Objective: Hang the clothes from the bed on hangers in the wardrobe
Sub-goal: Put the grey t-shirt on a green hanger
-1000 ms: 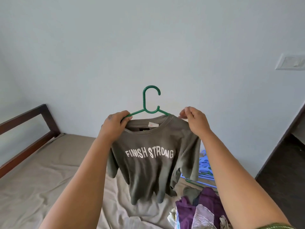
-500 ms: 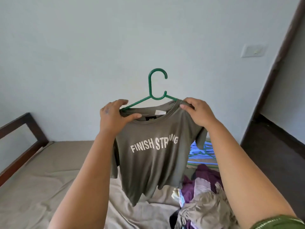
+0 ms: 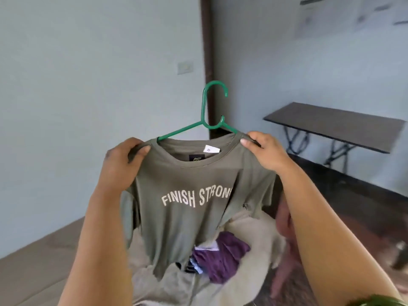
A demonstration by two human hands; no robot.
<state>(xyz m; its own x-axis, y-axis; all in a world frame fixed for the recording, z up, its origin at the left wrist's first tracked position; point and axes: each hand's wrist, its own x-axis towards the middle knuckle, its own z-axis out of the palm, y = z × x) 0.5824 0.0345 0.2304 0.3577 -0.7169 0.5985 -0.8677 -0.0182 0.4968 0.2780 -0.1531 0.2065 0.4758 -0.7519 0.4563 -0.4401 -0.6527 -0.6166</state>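
Note:
An olive green T-shirt (image 3: pixel 187 217) printed FINISH STRONG hangs on a green plastic hanger (image 3: pixel 207 113), held up in front of me above the bed. My left hand (image 3: pixel 121 164) grips the shirt's left shoulder, with the hanger arm under the cloth. My right hand (image 3: pixel 262 151) pinches the right shoulder at the collar. The hanger's hook stands free above the neckline. Below the shirt lies a pile of clothes (image 3: pixel 220 259), with a purple garment on top. No wardrobe is in view.
The bed (image 3: pixel 28 272) with a tan sheet runs along the pale wall at lower left. A dark door frame (image 3: pixel 207 51) stands behind the hanger. A dark folding table (image 3: pixel 335 124) stands by the right wall over dark floor.
My view has swung to the right, bringing the door frame and the table into sight. The shirt on its hanger has travelled with both hands, and the bed's headboard has left the view.

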